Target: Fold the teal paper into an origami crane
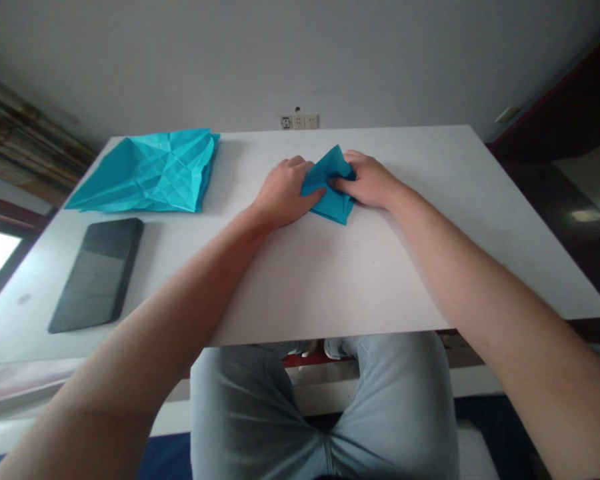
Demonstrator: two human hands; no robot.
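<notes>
A small folded piece of blue paper [330, 179] is between my two hands, on or just above the white table. From the left, my left hand [289, 192] grips its edge, thumb on top and fingers behind. My right hand [367, 179] pinches the right side, its thumb lying over the paper near a raised, pointed flap. The fingertips under the paper are hidden. Off to the left lies a larger blue paper sheet [155, 170], creased all over and layered, touched by neither hand.
A black phone-like slab [97, 277] rests on the white table [330, 287] left of my left forearm. The table's back edge runs along a grey wall with sockets [299, 121]. My legs [325, 407] are below the front edge. A curtain [25, 127] hangs at the far left.
</notes>
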